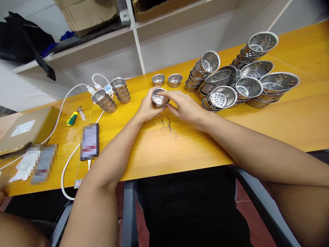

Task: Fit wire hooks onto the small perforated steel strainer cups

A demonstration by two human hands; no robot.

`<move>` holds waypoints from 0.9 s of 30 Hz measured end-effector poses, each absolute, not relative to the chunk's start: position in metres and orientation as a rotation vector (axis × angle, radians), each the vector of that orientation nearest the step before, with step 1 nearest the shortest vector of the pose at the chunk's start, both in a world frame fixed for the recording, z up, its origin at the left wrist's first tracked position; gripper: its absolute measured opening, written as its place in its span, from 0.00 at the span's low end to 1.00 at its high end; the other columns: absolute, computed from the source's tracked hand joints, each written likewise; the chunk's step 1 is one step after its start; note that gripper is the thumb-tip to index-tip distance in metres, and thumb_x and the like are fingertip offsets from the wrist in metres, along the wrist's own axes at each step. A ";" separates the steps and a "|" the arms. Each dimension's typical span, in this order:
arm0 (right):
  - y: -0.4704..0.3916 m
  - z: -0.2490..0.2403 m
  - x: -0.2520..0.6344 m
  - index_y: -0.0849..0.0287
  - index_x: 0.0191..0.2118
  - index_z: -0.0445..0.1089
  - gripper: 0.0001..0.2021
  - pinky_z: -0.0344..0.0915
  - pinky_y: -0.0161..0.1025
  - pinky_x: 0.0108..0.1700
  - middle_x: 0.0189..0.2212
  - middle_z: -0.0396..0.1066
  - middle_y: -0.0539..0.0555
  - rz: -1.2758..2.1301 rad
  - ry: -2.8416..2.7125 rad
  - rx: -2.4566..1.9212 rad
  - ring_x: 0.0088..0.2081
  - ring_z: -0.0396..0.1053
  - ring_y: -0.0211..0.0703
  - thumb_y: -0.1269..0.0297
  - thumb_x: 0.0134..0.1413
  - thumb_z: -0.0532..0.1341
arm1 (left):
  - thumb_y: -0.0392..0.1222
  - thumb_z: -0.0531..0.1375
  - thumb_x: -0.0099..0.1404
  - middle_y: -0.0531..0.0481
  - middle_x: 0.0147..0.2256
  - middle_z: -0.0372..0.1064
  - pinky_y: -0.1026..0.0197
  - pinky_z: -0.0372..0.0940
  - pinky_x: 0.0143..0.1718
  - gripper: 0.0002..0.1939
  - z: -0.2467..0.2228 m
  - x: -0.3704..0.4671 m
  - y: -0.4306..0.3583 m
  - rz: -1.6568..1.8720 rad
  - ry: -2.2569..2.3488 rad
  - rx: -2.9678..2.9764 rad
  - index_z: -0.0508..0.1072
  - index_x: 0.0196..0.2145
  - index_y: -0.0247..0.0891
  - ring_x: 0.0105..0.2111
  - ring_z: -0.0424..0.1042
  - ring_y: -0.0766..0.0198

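Between my two hands, a small perforated metal strainer basket is tilted with its mouth towards me. My left hand is closed around its left side, thumb along the lower edge. At the right side of the basket, my right hand grips it, the index finger over the rim and the thumb low near the wall. Whether those fingers also pinch a small part is hidden. Just below my hands, several thin curved wires lie in a loose heap. Two more small strainer baskets stand behind.
Stacks of larger strainer baskets crowd the right. Two stacks of small baskets stand left, near a power strip with white cables. A screwdriver, phone and cardboard box lie further left. Someone's knee shows bottom left.
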State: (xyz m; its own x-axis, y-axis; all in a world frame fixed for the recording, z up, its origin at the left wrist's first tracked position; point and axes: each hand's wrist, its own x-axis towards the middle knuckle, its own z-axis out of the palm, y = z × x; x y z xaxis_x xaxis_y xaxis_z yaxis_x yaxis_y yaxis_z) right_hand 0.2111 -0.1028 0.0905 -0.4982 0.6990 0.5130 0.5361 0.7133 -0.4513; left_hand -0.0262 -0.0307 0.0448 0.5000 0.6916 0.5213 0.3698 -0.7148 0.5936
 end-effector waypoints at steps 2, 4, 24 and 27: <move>-0.103 0.090 0.211 0.52 0.75 0.71 0.30 0.68 0.70 0.71 0.66 0.81 0.64 0.238 -2.217 -0.954 0.64 0.74 0.71 0.63 0.70 0.62 | 0.51 0.73 0.66 0.38 0.69 0.74 0.40 0.72 0.76 0.42 0.047 -0.024 -0.033 1.124 0.876 2.346 0.60 0.71 0.44 0.71 0.77 0.43; -0.102 0.088 0.211 0.54 0.73 0.73 0.28 0.66 0.71 0.71 0.66 0.80 0.65 0.182 -2.246 -0.973 0.63 0.73 0.72 0.61 0.70 0.63 | 0.47 0.71 0.65 0.39 0.67 0.74 0.41 0.73 0.74 0.41 0.049 -0.022 -0.034 1.125 0.859 2.371 0.60 0.70 0.44 0.69 0.78 0.44; -0.105 0.084 0.208 0.52 0.46 0.78 0.11 0.76 0.65 0.66 0.52 0.73 0.62 0.387 -2.006 -1.059 0.55 0.75 0.63 0.50 0.74 0.68 | 0.53 0.66 0.74 0.33 0.72 0.62 0.35 0.69 0.78 0.39 0.055 -0.029 -0.036 1.009 0.902 2.651 0.54 0.75 0.45 0.76 0.67 0.38; -0.105 0.084 0.207 0.52 0.45 0.78 0.10 0.74 0.67 0.69 0.55 0.73 0.63 0.384 -1.997 -1.060 0.60 0.75 0.66 0.51 0.73 0.69 | 0.52 0.65 0.75 0.33 0.71 0.62 0.36 0.70 0.77 0.38 0.055 -0.029 -0.037 1.018 0.876 2.679 0.55 0.75 0.44 0.76 0.67 0.39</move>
